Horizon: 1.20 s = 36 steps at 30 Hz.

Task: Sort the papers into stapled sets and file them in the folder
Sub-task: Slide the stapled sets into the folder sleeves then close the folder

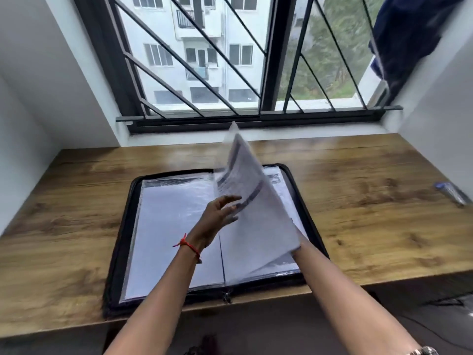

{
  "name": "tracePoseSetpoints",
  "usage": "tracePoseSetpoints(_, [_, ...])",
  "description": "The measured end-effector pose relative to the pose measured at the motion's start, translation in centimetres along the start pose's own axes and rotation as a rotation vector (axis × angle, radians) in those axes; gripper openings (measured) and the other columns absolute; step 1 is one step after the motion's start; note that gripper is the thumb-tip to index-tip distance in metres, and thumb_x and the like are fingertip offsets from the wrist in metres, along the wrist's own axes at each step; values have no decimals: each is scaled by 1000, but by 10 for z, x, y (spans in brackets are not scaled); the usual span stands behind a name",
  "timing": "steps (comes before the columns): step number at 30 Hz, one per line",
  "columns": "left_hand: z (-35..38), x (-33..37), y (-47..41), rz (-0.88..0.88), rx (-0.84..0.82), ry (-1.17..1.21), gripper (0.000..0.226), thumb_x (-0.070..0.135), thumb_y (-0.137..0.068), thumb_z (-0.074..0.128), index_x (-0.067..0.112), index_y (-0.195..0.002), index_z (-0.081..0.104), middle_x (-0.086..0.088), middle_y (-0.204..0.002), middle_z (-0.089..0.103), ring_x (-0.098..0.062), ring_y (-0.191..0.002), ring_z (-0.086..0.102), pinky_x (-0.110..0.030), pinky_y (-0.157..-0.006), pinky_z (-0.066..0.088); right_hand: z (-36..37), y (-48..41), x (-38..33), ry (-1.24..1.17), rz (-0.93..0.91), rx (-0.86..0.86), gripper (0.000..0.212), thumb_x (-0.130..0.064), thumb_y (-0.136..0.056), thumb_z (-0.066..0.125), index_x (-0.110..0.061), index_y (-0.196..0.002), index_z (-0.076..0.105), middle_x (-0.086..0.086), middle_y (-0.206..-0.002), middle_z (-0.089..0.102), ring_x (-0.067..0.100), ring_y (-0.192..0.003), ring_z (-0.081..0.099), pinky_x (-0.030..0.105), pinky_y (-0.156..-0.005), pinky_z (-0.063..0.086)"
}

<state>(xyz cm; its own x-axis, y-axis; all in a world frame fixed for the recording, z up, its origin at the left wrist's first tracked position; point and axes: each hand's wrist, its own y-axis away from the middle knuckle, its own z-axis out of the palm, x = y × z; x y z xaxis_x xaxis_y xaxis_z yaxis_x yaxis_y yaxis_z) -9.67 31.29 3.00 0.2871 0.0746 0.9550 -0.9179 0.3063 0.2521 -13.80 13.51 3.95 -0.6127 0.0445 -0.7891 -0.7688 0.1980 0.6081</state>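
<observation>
A black zip folder (120,239) lay open flat on the wooden worktop (358,213). Its near edge ran just along the worktop's front edge, and the zip pull (226,297) sat right at that lip. White papers (166,226) lay in clear sleeves on the left half, inside the black border.

One filled plastic sleeve (256,213) stood up from the spine, tilted and blurred. Its top corner rose past the folder's far edge towards the window sill (307,130).

The left hand (220,213) was at the sleeve's left face with its fingers (231,199) spread wide and straight, tips touching the sheet and holding nothing. A red thread (188,245) circled that wrist.

The right hand (297,250) met the sleeve's lower right corner and was almost wholly hidden behind it, so I could not tell how its fingers lay.

Bare wood stretched to both sides of the folder, wider on the right. There a small blue and silver object (450,193), too blurred to name, lay near the right wall (435,111), well apart from the folder. The left wall (38,111) closed off the other end.

A strip of worktop lay between the folder's far edge and the sill. Above it stood the barred window (204,60), with a dark blue cloth (409,34) hanging at its upper right.
</observation>
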Motion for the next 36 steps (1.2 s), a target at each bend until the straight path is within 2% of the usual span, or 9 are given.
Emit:
tracePoseSetpoints(2, [3, -14, -4, -26, -18, -198, 27, -2, -92, 48, 7, -115, 60, -9, -122, 59, -17, -112, 55, -24, -88, 45, -29, -21, 6, -166, 6, 56, 39, -19, -102, 29, -15, -64, 39, -1, -39, 52, 0, -23, 43, 16, -40, 37])
tracePoseSetpoints(4, [0, -29, -8, -9, 31, -367, 27, -4, -89, 49, 10, -108, 63, -9, -120, 60, -16, -110, 55, -22, -84, 43, -44, -32, -9, -272, -51, 20, 36, -29, -101, 32, -20, -70, 50, -7, -62, 62, -6, -38, 53, 10, -45, 44])
tracePoseSetpoints(7, [-11, -48, -13, 45, 124, -639, 32, 0, -86, 54, 11, -116, 59, -8, -134, 51, -21, -125, 46, -24, -97, 36, -60, -51, -16, -244, -76, -9, 37, -39, -97, 39, -12, -84, 60, -1, -67, 65, 6, -46, 60, 18, -46, 47])
tracePoseSetpoints(10, [-22, -60, -17, 114, 113, -891, 51, 11, -90, 58, 7, -137, 40, -7, -150, 30, -21, -142, 20, -32, -114, 17, -65, -74, -10, -30, -104, 195, 26, -28, -90, 57, -2, -87, 62, 8, -71, 62, 11, -43, 55, 19, -42, 42])
tracePoseSetpoints(12, [-30, -65, -17, 140, 149, -944, 58, 19, -94, 53, 9, -145, 26, -5, -155, 19, -18, -145, 9, -37, -118, 9, -51, -84, -12, 143, -218, 376, 22, -16, -88, 57, 3, -80, 65, 19, -82, 66, 21, -59, 62, 26, -53, 45])
tracePoseSetpoints(14, [-32, -70, -13, 155, 184, -907, 59, 25, -98, 45, 12, -148, 17, -2, -156, 13, -14, -145, 5, -30, -118, 6, -27, -86, -16, 431, -386, 489, 24, -12, -89, 52, 8, -95, 65, 23, -109, 64, 31, -99, 61, 34, -79, 47])
tracePoseSetpoints(17, [-34, -78, -10, 203, 211, -903, 56, 31, -100, 36, 17, -149, 12, 7, -155, 9, -8, -144, 6, -18, -115, 0, 24, -89, -17, 772, -696, 331, 39, -15, -94, 48, 2, -129, 50, 21, -139, 45, 30, -133, 37, 37, -111, 28])
tracePoseSetpoints(23, [-37, -88, -10, 320, 276, -912, 63, 47, -88, 23, 28, -146, 6, 13, -154, 8, 1, -142, 9, -19, -116, 8, 111, -120, -17, 1313, -808, -74, 54, -30, -102, 24, -15, -150, 5, 0, -158, -4, 13, -145, -6, 33, -116, -5])
tracePoseSetpoints(36, [-27, -106, -19, 303, 306, -1243, 60, 44, -93, 22, 20, -147, 11, 8, -155, 9, -8, -144, 4, -19, -115, 0, 68, -155, -16, 1339, -655, 23, 57, -45, -100, 13, -23, -148, -8, -10, -156, -12, 7, -143, -12, 35, -115, -12])
